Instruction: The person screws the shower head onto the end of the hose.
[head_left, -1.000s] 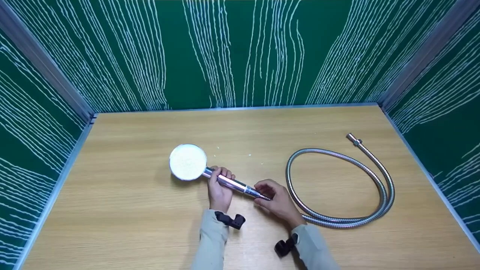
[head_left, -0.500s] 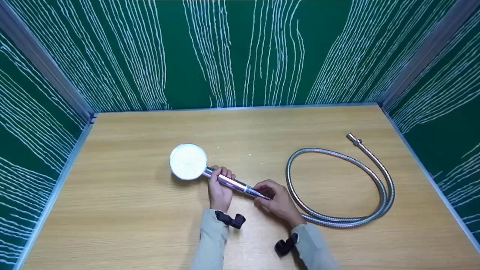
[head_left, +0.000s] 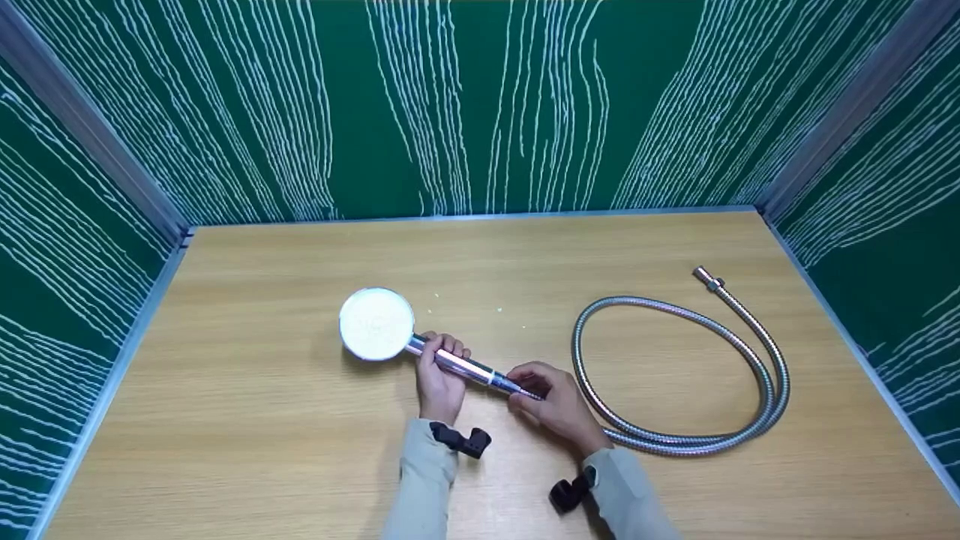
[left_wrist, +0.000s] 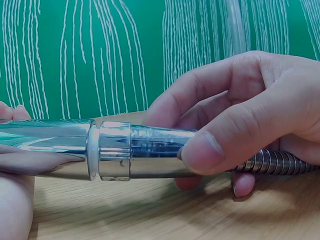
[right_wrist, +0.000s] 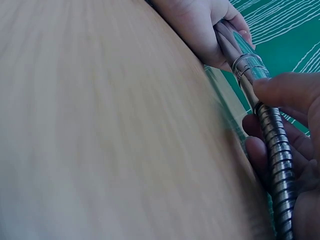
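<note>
My left hand (head_left: 440, 386) grips the chrome handle of a shower head (head_left: 376, 324), whose round white face points up at the left. At the handle's lower end, my right hand (head_left: 553, 401) pinches the smooth conical connector (left_wrist: 160, 150) of a shower hose between thumb and fingers. A pale ring and a ribbed collar (left_wrist: 115, 150) show where connector and handle meet. In the right wrist view the coiled metal hose (right_wrist: 280, 165) runs back from the connector, past the right palm. The rest of the hose (head_left: 667, 442) lies in a loop on the table to the right.
The hose's free end with a nut (head_left: 709, 279) points to the back right of the wooden table (head_left: 262, 450). Small white crumbs (head_left: 499, 309) lie behind the hands. Green walls (head_left: 360, 150) with white streaks enclose the back and both sides.
Hardly anything differs: both hands, the shower head and the hose keep their places, with only a tiny shift of the right hand's fingers at the connector.
</note>
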